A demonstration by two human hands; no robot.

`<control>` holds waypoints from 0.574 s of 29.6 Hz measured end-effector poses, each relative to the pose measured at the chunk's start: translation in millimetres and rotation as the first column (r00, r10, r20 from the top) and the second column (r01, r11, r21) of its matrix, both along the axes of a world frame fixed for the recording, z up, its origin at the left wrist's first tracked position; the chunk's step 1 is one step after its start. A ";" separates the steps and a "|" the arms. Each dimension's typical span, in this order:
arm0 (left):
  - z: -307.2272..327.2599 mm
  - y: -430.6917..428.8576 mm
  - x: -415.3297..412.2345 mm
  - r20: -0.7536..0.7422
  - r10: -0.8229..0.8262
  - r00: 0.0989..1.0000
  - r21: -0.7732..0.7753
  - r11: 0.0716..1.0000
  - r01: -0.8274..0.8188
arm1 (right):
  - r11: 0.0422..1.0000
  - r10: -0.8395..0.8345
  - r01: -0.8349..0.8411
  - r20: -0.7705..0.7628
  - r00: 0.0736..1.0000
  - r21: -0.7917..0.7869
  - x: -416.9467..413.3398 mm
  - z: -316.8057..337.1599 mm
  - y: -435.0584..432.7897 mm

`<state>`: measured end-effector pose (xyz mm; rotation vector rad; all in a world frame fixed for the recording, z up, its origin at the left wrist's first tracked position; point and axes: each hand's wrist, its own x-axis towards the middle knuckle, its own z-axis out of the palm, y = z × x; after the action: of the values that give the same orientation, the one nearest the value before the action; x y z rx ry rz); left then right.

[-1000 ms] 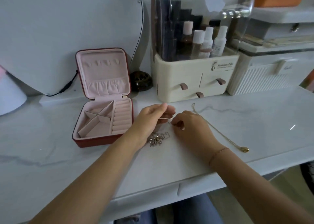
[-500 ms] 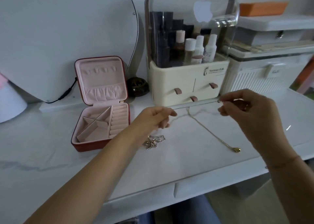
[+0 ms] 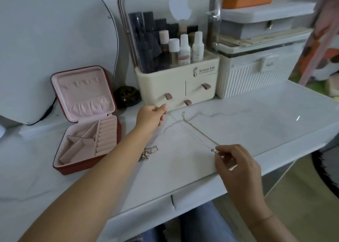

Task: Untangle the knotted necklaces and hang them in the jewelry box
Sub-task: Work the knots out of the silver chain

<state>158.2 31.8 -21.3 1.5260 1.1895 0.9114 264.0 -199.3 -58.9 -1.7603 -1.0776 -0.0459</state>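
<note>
The left grip (image 3: 152,117) pinches one end of a thin chain (image 3: 176,121) between thumb and fingertips, just in front of the cream cosmetics organiser (image 3: 176,89). The right grip (image 3: 236,166) pinches the other end at its small clasp, near the front edge of the white worktop (image 3: 266,124). The chain runs taut on a slant between them; I cannot tell whether it clears the surface. A gold necklace (image 3: 201,133) lies close beside it, its lower part hidden by the right grip. A tangled heap of necklaces (image 3: 148,152) sits on the worktop just beside the left forearm. The red jewelry box (image 3: 73,168) stands open to the left, its pink-lined lid upright, well apart from the chain.
</note>
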 end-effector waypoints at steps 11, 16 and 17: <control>-9.2 2.0 12.1 -0.210 -0.038 0.977 0.234 0.968 0.088 | 0.997 -0.071 0.072 0.110 0.991 -0.004 0.0 -14.1 -0.5; -1.3 -4.8 -0.4 -0.176 -0.041 0.983 0.234 0.969 0.082 | 0.998 -0.069 0.070 0.083 0.994 -0.005 0.9 -15.1 -1.0; 3.8 -6.9 -6.1 -0.175 -0.055 0.983 0.238 0.967 0.096 | 0.997 -0.074 0.074 0.084 0.994 0.000 1.4 -15.5 -1.2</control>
<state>152.1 25.0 -17.5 1.8658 1.1594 0.9197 265.4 -200.6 -74.4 -1.8142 -1.0722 -0.1655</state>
